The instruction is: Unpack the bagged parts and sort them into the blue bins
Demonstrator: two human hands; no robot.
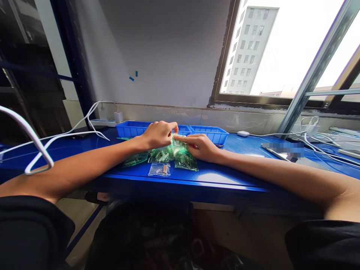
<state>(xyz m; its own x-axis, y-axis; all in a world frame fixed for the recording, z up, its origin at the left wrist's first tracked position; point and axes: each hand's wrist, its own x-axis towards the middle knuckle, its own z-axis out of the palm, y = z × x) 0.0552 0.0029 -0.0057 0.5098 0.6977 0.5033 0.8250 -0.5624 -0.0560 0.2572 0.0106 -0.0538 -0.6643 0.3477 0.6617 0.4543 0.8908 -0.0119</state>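
Note:
Over the blue table (219,180), my left hand (159,134) pinches the top edge of a green-tinted clear plastic bag (177,144), fingers closed. From the other side my right hand (204,148) grips the same bag, its index finger stretched toward the left fingertips. Small green bags with metal-looking parts lie below: one green bag (160,155) under my left hand, another green bag (186,162) by my right hand. Farther left lies a flatter green bag (136,160). Nearest the table's front edge is a clear bag (153,169) holding small copper-coloured pieces.
Behind my hands stand blue plastic bins (131,129) against the wall. White cables (70,134) cross the left side, near a white charger (118,117). At right are a phone-like device (278,153), a small white device (243,133) and a metal post (306,71).

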